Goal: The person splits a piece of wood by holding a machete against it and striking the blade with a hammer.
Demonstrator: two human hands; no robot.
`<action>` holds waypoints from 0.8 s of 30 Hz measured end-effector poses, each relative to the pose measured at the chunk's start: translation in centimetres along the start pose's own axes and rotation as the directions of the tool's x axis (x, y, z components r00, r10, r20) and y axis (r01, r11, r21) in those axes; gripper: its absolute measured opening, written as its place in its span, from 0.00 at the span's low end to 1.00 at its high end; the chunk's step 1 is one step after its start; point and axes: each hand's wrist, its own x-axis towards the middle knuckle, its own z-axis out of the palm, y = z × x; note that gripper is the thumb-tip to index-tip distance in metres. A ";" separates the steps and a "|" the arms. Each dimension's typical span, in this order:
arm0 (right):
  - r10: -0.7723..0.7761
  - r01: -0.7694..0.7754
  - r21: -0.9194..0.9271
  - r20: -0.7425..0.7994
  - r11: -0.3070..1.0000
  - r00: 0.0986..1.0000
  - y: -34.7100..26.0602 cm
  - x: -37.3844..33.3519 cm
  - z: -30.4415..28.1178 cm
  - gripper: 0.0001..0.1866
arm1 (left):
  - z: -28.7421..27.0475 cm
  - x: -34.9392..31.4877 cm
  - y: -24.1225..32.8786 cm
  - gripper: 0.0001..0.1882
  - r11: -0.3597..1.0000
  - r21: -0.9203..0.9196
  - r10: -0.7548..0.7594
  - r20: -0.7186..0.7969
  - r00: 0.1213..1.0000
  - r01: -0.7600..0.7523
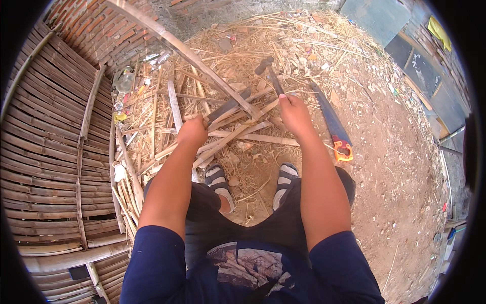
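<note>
My left hand (193, 133) is closed round the handle of a machete (228, 107). Its dark blade points up and to the right, and its far end meets a long bamboo pole (202, 67). I cannot tell whether the edge is sunk into the pole. In my right hand (295, 115) is a hammer (273, 77), gripped by its handle with the dark head raised to the upper left, apart from the blade. Split bamboo strips (228, 138) lie crossed on the ground below both hands.
A handsaw (329, 114) with an orange handle lies on the dirt right of my right hand. A slatted bamboo panel (45, 147) stands along the left. Behind are a brick wall (109, 30) and scattered straw and rubble (314, 55). Grey boards (377, 20) lean at the far right.
</note>
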 end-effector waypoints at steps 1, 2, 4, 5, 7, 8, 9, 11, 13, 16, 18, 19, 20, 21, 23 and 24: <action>0.049 -0.049 0.025 0.009 0.998 0.999 0.4 0.3 0.8 0.26 | 2.0 0.5 0.0 0.16 1.000 0.007 0.009 0.003 1.000 -0.009; 0.094 -0.095 0.055 0.016 0.994 0.995 0.9 0.7 1.4 0.26 | 3.6 0.6 0.4 0.15 1.000 0.015 -0.020 0.048 0.999 0.019; 0.113 -0.113 0.043 -0.012 0.993 0.993 2.2 1.4 1.8 0.26 | 6.7 0.6 1.3 0.13 0.996 0.038 -0.080 0.135 0.988 0.075; 0.136 -0.136 0.031 -0.024 0.990 0.990 2.7 1.7 1.8 0.27 | 7.8 0.2 2.0 0.12 0.994 0.100 -0.063 0.161 0.985 0.048; 0.162 -0.162 -0.005 -0.050 0.987 0.986 3.7 2.0 1.9 0.27 | 9.5 -0.4 2.3 0.12 0.994 0.105 -0.043 0.186 0.982 0.024; 0.159 -0.161 -0.025 -0.062 0.987 0.985 3.3 1.8 1.7 0.27 | 10.1 -0.6 2.2 0.12 0.994 0.109 -0.038 0.193 0.980 0.017; 0.156 -0.160 -0.045 -0.073 0.986 0.985 3.4 1.9 1.8 0.27 | 11.3 -0.6 1.5 0.11 0.995 0.097 -0.003 0.158 0.987 -0.012; 0.173 -0.178 -0.057 -0.084 0.982 0.981 4.4 2.6 2.4 0.27 | 12.9 -0.2 0.7 0.11 0.996 0.090 0.016 0.134 0.991 -0.028; 0.233 -0.234 -0.009 -0.069 0.972 0.970 5.0 2.6 2.9 0.27 | 14.0 -0.1 -0.1 0.09 0.996 0.075 0.042 0.094 0.995 -0.049; 0.318 -0.315 0.075 -0.026 0.946 0.948 3.3 1.8 3.1 0.26 | 13.4 0.2 0.7 0.09 0.998 0.021 0.057 0.058 0.997 -0.059; 0.303 -0.301 0.068 -0.017 0.951 0.953 3.8 2.1 3.4 0.25 | 12.6 0.8 1.6 0.08 0.998 0.019 0.062 0.032 0.998 -0.063; 0.296 -0.294 0.074 -0.022 0.953 0.955 4.1 2.0 3.2 0.25 | 12.6 1.2 2.1 0.08 0.998 0.017 0.066 0.020 0.998 -0.067; 0.282 -0.279 0.081 -0.026 0.957 0.959 4.1 2.1 3.1 0.25 | 12.6 1.8 2.5 0.08 0.997 0.015 0.076 0.022 0.997 -0.076; 0.269 -0.266 0.089 -0.030 0.960 0.963 4.2 2.2 2.9 0.25 | 12.8 2.4 2.9 0.08 0.996 0.013 0.087 0.025 0.996 -0.087; 0.275 -0.270 0.092 -0.039 0.958 0.961 4.3 2.0 2.7 0.25 | 13.5 3.0 3.8 0.08 0.993 0.018 0.113 0.034 0.993 -0.114; 0.279 -0.274 0.094 -0.043 0.957 0.959 4.5 2.0 2.6 0.25 | 14.0 3.3 4.1 0.08 0.991 0.026 0.128 0.041 0.991 -0.129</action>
